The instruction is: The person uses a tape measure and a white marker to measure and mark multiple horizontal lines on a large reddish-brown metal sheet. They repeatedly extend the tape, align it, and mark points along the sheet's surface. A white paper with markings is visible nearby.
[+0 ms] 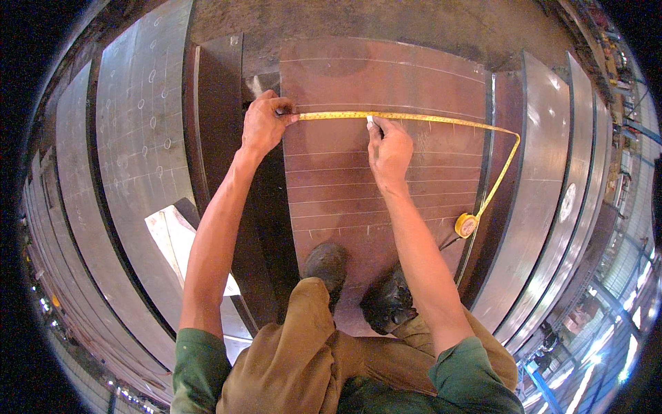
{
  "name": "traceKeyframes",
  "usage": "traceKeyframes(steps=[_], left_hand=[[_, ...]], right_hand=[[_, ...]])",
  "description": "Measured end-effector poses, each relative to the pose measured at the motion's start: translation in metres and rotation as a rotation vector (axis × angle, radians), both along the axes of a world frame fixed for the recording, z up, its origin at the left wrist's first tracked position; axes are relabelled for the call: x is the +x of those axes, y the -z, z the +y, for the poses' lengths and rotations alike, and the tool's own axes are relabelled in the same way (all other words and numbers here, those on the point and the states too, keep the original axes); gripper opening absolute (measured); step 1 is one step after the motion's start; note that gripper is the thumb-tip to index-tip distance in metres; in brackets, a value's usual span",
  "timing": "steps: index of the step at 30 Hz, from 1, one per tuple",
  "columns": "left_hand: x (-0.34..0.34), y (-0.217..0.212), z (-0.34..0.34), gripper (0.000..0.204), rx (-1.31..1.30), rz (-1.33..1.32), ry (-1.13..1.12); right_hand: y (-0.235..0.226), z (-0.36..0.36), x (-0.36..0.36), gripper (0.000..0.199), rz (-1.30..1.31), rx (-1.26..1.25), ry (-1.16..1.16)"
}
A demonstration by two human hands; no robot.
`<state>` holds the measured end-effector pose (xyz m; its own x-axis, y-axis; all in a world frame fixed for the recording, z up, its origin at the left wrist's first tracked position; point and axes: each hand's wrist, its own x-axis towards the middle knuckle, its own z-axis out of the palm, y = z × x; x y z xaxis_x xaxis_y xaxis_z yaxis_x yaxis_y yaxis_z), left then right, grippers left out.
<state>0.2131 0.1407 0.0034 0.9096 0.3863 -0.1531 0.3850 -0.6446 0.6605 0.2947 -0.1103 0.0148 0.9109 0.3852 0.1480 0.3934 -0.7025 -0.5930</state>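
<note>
A yellow tape measure point(467, 225) is drawn out across a reddish-brown metal plate point(386, 186) marked with several white lines. My left hand point(263, 123) pinches the end of its blade point(441, 120) at the plate's left edge. Beyond the right edge the blade bends sharply and runs back down to the case, which lies on the right side with a dark strap. Between the closed fingers of my right hand point(391, 152) is a short white piece of chalk point(369, 120), its tip at the blade near the plate's middle.
Grey steel plates stand in rows on the left point(141, 103) and right point(531, 165), with dark gaps between them. A white sheet point(169, 238) lies by my left forearm. My boots point(325, 265) rest on the brown plate. Dusty ground point(414, 24) shows beyond it.
</note>
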Motion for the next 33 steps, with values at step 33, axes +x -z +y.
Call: traceKeyframes(steps=[33], left_hand=[[0.002, -0.002, -0.003, 0.021, 0.039, -0.020, 0.001]], right_hand=[[-0.020, 0.033, 0.021, 0.015, 0.171, -0.532, -0.147]])
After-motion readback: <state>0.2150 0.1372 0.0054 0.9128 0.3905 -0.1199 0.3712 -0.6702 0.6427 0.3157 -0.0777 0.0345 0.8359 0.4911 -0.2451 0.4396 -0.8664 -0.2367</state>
